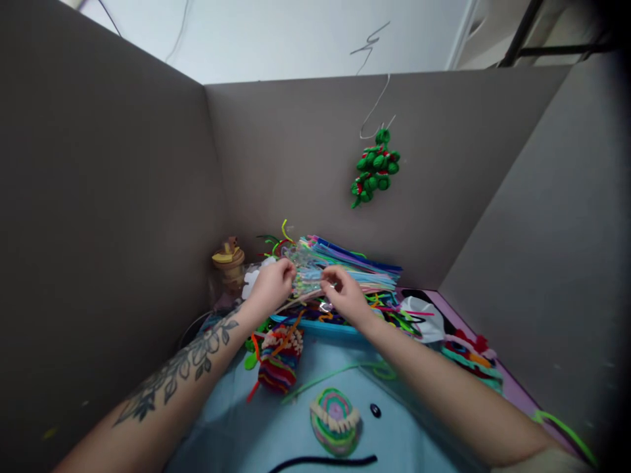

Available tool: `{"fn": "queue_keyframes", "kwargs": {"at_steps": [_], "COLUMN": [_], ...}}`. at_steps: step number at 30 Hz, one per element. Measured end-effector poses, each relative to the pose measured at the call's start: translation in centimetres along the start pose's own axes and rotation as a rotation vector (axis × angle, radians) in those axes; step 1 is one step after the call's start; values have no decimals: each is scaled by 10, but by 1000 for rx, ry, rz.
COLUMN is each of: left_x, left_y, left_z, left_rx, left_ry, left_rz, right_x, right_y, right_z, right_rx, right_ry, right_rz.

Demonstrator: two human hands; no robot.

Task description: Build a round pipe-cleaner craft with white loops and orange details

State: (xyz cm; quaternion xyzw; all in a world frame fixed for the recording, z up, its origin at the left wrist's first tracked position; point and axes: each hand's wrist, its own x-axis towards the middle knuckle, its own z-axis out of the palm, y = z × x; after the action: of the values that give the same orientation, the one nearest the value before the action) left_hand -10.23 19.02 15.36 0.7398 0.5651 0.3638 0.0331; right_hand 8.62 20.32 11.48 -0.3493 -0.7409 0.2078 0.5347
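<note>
Both hands are over a pile of craft stems at the back of the table. My left hand [277,281] is closed in a pinch at the left edge of a shiny clear plastic bag [308,285]. My right hand [342,289] has curled fingers pinching the bag's right side; its contents are too blurred to name. Behind and beneath lie bundles of pastel and blue pipe cleaners [377,281]. A blue tray [320,326] holds more multicoloured pipe cleaners in front of the hands.
Nearer me lie a striped coiled piece [335,422], a black button [375,410], a black pipe cleaner [325,461] and a rainbow woven piece [280,361]. A brown-yellow container [229,263] stands back left. Green pipe-cleaner work [375,169] hangs from wire against the grey panel [290,151].
</note>
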Motion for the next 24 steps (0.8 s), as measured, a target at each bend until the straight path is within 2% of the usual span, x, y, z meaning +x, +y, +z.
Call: {"fn": "queue_keyframes", "kwargs": {"at_steps": [3,4,6,9,11,13,15,19,20,22,24], "left_x": [-4,-5,-8,-12,-15,-17,-19,-19,-18,-18,-18], "left_y": [6,8,12,15,15,14,13,13,13,13,12], "left_z": [2,4,6,8,8,7,7,9,10,12,13], "left_rx": [51,51,31,-36,-70,-82,-81,-81,-87,-105,-137], "left_ry": [-16,-20,-21,-28,-35,-41,-41,-25,-20,-15,-22], "left_rz": [31,43,68,106,114,117,125,134,132,122,102], "right_x": [-1,0,3,9,13,15,17,17,17,17,18], "right_y": [-30,-40,-54,-50,-37,-25,-19,-25,-26,-26,-24], "right_z": [-14,-17,-21,-18,-15,-14,-16,-23,-23,-25,-26], "right_rx": [50,44,-66,-228,-228,-136,-98,-224,-263,-340,-392], "right_ry": [221,223,80,-90,-97,-86,-139,-418,-444,-388,-248], "right_rz": [-86,-119,-131,-61,52,208,298,269,247,183,117]}}
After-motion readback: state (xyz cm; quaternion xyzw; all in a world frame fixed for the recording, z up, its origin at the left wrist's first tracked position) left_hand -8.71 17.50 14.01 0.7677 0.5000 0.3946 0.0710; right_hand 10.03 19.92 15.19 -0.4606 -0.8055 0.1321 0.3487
